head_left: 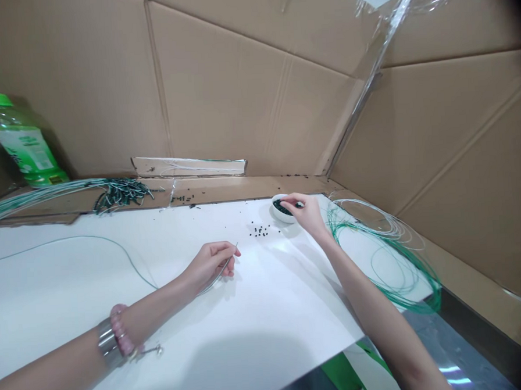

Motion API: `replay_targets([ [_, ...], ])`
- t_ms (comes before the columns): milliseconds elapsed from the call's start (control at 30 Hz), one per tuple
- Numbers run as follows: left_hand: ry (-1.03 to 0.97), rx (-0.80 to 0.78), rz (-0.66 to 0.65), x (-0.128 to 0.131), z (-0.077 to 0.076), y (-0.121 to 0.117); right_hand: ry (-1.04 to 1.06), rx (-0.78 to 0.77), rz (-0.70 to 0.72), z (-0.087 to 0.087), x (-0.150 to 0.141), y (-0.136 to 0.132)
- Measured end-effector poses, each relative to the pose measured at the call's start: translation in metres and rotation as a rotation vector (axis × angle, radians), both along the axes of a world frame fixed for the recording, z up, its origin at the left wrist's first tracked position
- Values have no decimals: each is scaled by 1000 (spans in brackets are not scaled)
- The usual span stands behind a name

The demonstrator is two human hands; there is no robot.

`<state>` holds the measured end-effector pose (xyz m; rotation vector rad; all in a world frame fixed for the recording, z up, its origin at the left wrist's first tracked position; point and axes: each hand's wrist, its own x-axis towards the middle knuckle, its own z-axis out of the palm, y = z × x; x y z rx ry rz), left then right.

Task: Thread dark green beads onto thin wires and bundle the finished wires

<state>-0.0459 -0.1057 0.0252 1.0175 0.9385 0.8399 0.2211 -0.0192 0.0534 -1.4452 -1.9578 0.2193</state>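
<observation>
My left hand (214, 260) is pinched over the white board, closed on a thin cord (117, 242). The cord's tip sticks up past my fingertips, and its length trails under my forearm to the left edge. My right hand (307, 211) reaches into a small white bowl (283, 219) with its fingers drawn together. Small dark beads (280, 207) lie in the bowl; whether any is between those fingertips I cannot tell. Between the hands, several loose dark beads (259, 231) are scattered on the board.
Coiled green and white cords (404, 269) lie at the right. A bundle of cords with dark tangled ends (123, 193) rests at back left, below a green bottle (26, 149). Cardboard walls (246, 85) close off the back and right. The white board (251, 347) ends at the front right.
</observation>
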Motion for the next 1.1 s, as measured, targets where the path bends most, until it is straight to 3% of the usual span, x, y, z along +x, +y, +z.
replay_targets([
  [133, -1, 13, -6, 0, -1, 0, 29, 73, -113, 14, 18, 5],
  [267, 1, 26, -5, -1, -1, -1, 64, 82, -133, 14, 13, -2],
  [433, -3, 52, 25, -1, -2, 0, 199, 19, -7, -3, -34, -28],
  [667, -21, 174, 160, 0, -4, -3, 429, -278, 300, -29, -100, -67],
  [900, 4, 249, 140, 5, 3, -12, 645, -377, 358, -29, -114, -83],
  [1100, 44, 272, 143, 4, 2, -15, 763, -392, 319, -28, -113, -83],
])
